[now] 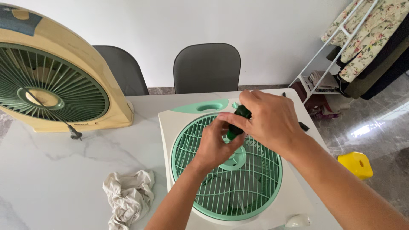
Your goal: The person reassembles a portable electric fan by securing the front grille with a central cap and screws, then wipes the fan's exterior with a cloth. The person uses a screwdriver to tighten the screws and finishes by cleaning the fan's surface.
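- Head view, looking down on a white box fan (294,194) lying flat on the marble table (64,170), pale green grille (230,187) facing up.
- Judged light for its bulk, hollow plastic; grille ribs thin and likely to flex or snap, so better gripped by the solid white frame edges than by the ribs.
- Dark green screwdriver handle (238,121) held upright above the grille hub (234,159); smooth and hard, needing a firm wrap to avoid slipping.
- Right hand (268,121) curled tight over the handle top, fingers closed around it.
- Left hand (215,145) narrowed, fingertips pinching low on the tool, possibly steadying the shaft; tip hidden.
- Nearby: crumpled cloth (128,196), second beige fan (55,85) standing at the table's left, two grey chairs (207,68) behind.
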